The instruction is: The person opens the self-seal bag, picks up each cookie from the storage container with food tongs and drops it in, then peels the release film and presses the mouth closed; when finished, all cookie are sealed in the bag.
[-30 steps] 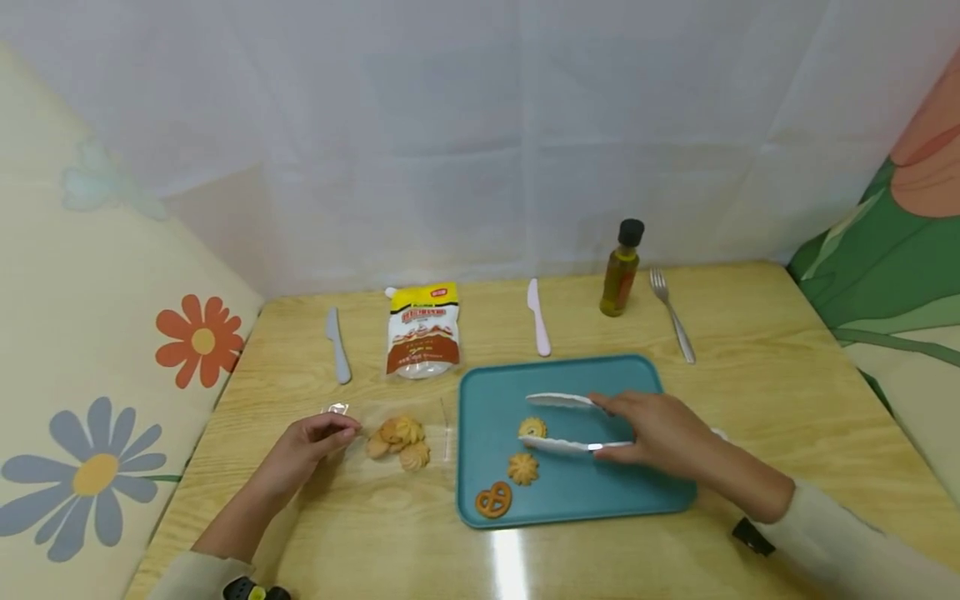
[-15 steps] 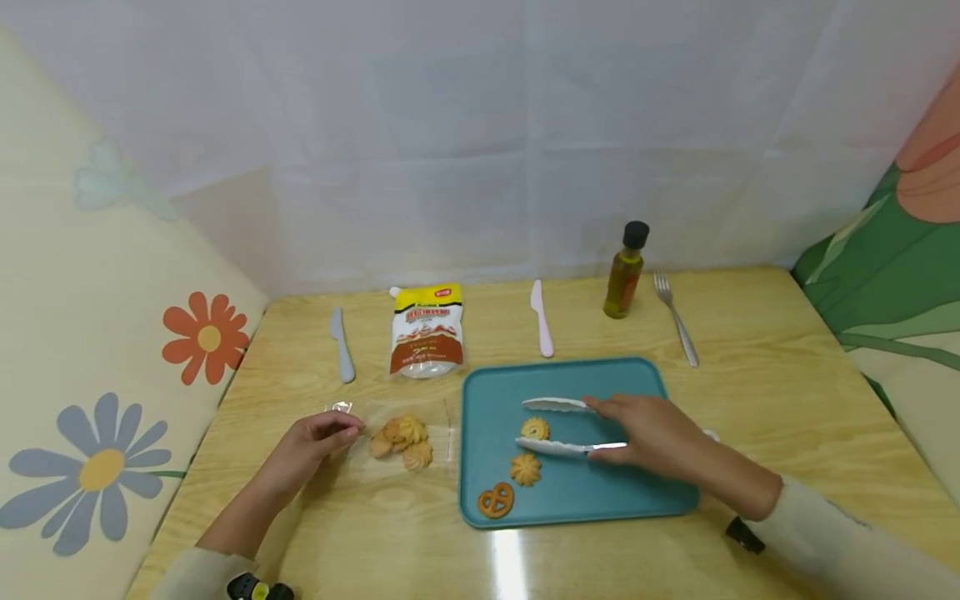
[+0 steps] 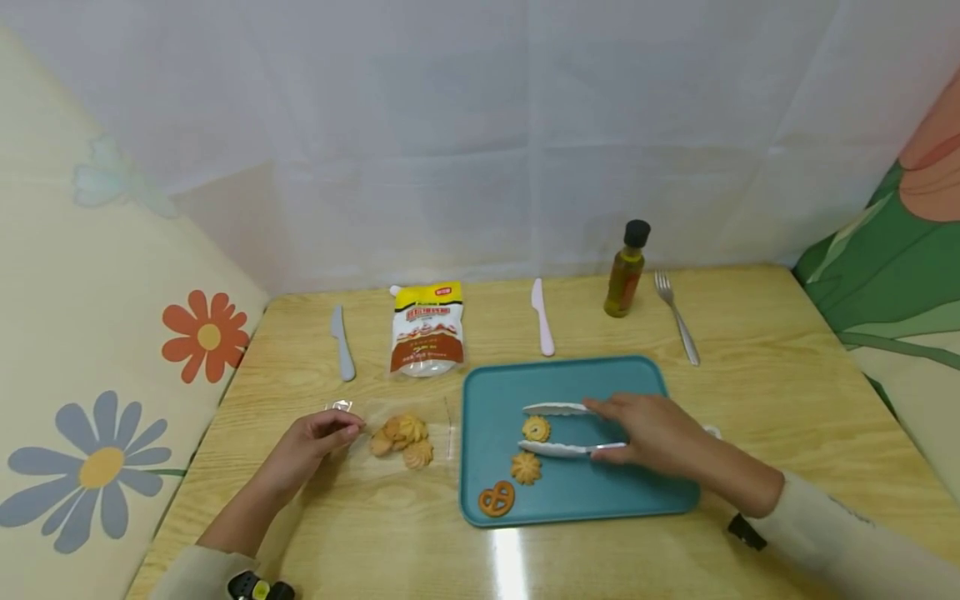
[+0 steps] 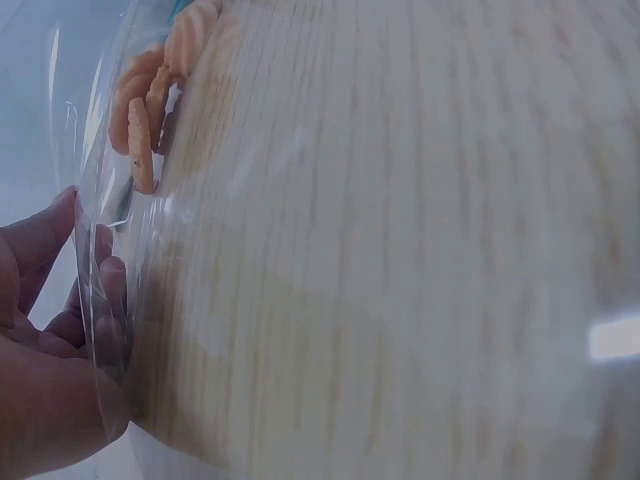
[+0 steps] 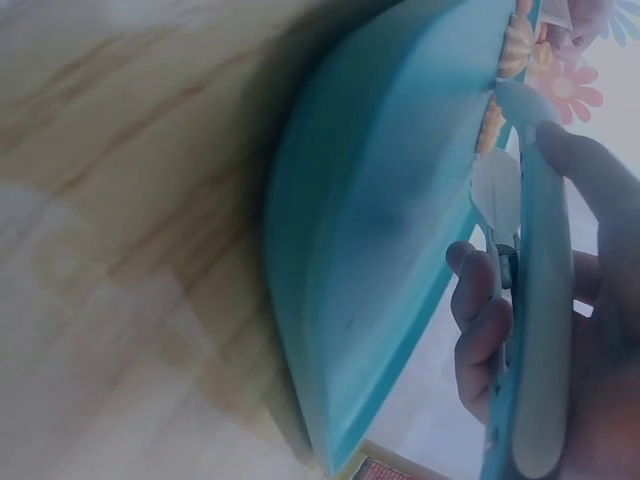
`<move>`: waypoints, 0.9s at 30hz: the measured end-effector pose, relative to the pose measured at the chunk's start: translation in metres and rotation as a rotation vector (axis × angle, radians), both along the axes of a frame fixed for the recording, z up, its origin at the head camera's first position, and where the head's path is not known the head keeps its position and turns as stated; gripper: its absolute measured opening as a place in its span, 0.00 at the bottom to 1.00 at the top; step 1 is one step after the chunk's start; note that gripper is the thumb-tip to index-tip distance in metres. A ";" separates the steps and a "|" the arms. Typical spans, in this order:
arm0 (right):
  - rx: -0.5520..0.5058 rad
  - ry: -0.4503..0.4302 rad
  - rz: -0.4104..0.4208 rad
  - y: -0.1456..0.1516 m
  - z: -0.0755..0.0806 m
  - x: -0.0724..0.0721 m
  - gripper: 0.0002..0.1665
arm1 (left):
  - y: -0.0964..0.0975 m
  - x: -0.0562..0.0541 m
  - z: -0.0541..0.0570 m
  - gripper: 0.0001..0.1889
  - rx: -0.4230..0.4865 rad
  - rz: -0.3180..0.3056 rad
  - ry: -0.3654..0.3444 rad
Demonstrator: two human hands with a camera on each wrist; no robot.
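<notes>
My left hand (image 3: pixel 311 446) pinches the open edge of a clear plastic bag (image 3: pixel 438 467) lying on the table, with several cookies (image 3: pixel 401 435) inside it. In the left wrist view, the film runs between thumb and fingers. My right hand (image 3: pixel 660 433) holds white-tipped tongs (image 3: pixel 562 450) over the teal tray (image 3: pixel 592 510). The tong arms are spread, and a round cookie (image 3: pixel 536 429) sits between their tips. Just below it on the tray is a flower-shaped cookie (image 3: pixel 526 468), and a pretzel (image 3: pixel 497 498) lies near the tray's front left corner.
Behind the tray and bag are a grey knife (image 3: pixel 342 343), a yellow, white and brown spouted pouch (image 3: pixel 427 329), a pink knife (image 3: pixel 542 318), an upright oil bottle (image 3: pixel 624 275) and a fork (image 3: pixel 677 318). A white cloth (image 3: pixel 420 150) hangs along the table's back edge.
The lower tong arm has shifted slightly toward me, off the round cookie's edge, so both tips now flank it. My left hand stays at the bag; the view has moved a little.
</notes>
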State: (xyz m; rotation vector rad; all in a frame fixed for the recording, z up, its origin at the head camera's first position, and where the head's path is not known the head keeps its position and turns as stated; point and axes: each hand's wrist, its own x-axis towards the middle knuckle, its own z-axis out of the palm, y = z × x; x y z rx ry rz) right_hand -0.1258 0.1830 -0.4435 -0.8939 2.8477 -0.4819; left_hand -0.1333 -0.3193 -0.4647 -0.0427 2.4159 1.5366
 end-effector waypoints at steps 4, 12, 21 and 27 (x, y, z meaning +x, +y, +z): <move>0.011 0.016 0.009 0.001 -0.002 0.001 0.41 | 0.000 0.000 0.000 0.16 0.002 -0.003 0.002; -0.006 0.026 0.025 0.002 -0.003 0.002 0.39 | 0.001 0.000 -0.001 0.15 0.003 -0.005 0.006; -0.024 0.027 0.023 0.003 -0.006 0.003 0.38 | 0.000 0.000 0.001 0.15 -0.010 -0.004 -0.007; -0.030 0.028 0.024 0.003 -0.004 0.001 0.38 | 0.000 0.000 0.001 0.16 -0.011 -0.002 -0.004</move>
